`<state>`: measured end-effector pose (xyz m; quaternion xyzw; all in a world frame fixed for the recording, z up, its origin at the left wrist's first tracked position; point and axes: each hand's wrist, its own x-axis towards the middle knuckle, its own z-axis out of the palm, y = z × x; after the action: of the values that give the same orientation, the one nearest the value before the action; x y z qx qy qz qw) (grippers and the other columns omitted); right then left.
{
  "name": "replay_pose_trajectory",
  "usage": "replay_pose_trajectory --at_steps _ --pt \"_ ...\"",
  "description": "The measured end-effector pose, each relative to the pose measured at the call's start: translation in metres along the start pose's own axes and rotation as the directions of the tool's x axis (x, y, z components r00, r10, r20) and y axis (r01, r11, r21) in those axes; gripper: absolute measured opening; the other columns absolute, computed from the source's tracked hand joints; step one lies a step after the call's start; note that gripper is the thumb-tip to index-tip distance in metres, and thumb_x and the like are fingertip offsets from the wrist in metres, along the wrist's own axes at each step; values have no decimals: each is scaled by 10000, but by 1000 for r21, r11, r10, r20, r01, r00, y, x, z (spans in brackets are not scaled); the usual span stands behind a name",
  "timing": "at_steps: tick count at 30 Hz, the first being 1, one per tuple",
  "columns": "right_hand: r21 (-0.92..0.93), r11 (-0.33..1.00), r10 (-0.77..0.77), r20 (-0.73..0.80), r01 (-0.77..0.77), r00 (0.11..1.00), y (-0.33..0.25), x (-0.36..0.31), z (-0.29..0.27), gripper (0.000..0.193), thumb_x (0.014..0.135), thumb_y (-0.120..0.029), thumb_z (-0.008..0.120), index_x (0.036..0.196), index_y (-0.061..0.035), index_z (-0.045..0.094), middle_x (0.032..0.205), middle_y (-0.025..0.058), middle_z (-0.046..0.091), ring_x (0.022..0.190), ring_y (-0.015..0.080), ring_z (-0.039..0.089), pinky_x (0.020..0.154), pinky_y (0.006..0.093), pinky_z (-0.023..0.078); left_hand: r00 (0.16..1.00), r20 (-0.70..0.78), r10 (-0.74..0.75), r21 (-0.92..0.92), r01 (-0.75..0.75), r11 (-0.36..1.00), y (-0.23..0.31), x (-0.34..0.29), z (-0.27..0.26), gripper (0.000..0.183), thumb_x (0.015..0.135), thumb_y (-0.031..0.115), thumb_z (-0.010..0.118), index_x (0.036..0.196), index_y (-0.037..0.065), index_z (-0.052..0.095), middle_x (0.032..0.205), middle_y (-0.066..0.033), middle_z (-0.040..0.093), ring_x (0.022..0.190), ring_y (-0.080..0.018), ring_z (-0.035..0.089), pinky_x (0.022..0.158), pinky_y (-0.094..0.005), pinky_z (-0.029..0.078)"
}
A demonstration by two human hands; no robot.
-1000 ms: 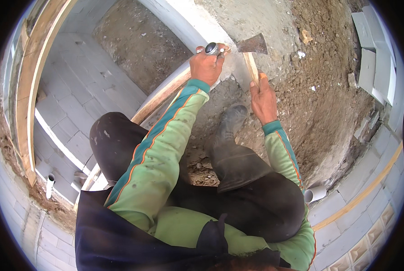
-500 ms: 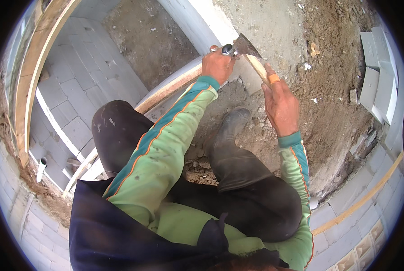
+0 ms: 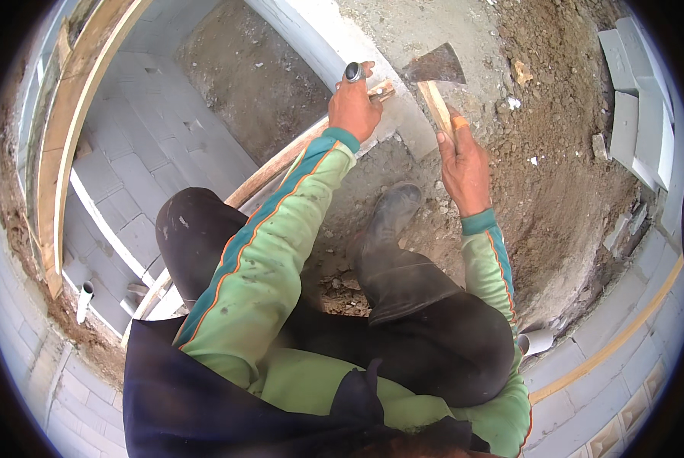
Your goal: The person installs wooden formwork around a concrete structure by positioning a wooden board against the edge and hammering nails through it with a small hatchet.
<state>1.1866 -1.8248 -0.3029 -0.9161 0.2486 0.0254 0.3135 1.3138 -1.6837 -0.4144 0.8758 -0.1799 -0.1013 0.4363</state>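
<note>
My left hand, wearing a ring with a large dark stone, is closed round a long wooden pole near its far end. The pole's cut tip pokes out just right of the fingers. From there it slopes down to the left, past my left knee. In my right hand is a hatchet, gripped by its pale wooden handle. An orange band circles one finger of that hand. The dark hatchet blade is beyond the handle, to the right of the pole's tip and apart from it.
A low concrete wall edge borders a sunken area at the left, floored with dirt and grey blocks. Pale blocks stand at the far right beside loose soil. Curved-looking planks rise at the left. My boot rests on rough ground.
The hatchet has risen from the pole's end and moved right, with its blade apart from the wood. My left hand has shifted slightly left, showing the pole's tip.
</note>
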Motion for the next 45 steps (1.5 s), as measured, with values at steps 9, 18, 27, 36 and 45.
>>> replay_pose_trajectory --at_steps 9,18,27,36,45 --pt "-57 998 -16 155 25 988 33 16 28 374 906 -233 557 1263 -148 484 894 234 649 844 431 621 674 492 477 981 171 -94 -202 128 971 -7 12 -20 670 674 8 646 1319 37 465 1031 -102 607 732 -247 604 732 -360 498" --pt "-77 997 -10 173 24 985 32 17 30 356 897 -210 563 1221 -93 474 821 271 634 805 470 608 657 515 464 737 583 -343 436 73 897 -61 -25 -80 607 667 370 700 1208 113 605 1019 -162 678 1033 -336 614 904 -417 483" --pt "-201 971 -111 114 132 987 8 9 16 323 892 -149 570 1181 -29 491 881 271 631 829 457 611 664 496 482 791 494 -361 429 140 892 -69 -32 -72 461 648 281 691 1082 127 682 935 -159 694 907 -336 660 827 -424 526" --pt "-114 865 -501 -180 488 846 -60 -23 -32 309 885 -112 610 1143 47 552 1000 240 625 817 383 644 705 413 515 770 519 -371 431 139 892 -59 -31 -88 417 657 236 637 1040 73 674 964 -202 679 956 -371 640 853 -448 516" --pt "-420 859 -188 275 294 943 -39 14 -20 370 875 -111 599 1234 -80 517 1033 205 629 799 390 644 646 421 528 792 510 -336 389 136 911 -62 -31 -78 405 672 184 616 1060 83 670 910 -188 687 878 -365 661 829 -440 526"
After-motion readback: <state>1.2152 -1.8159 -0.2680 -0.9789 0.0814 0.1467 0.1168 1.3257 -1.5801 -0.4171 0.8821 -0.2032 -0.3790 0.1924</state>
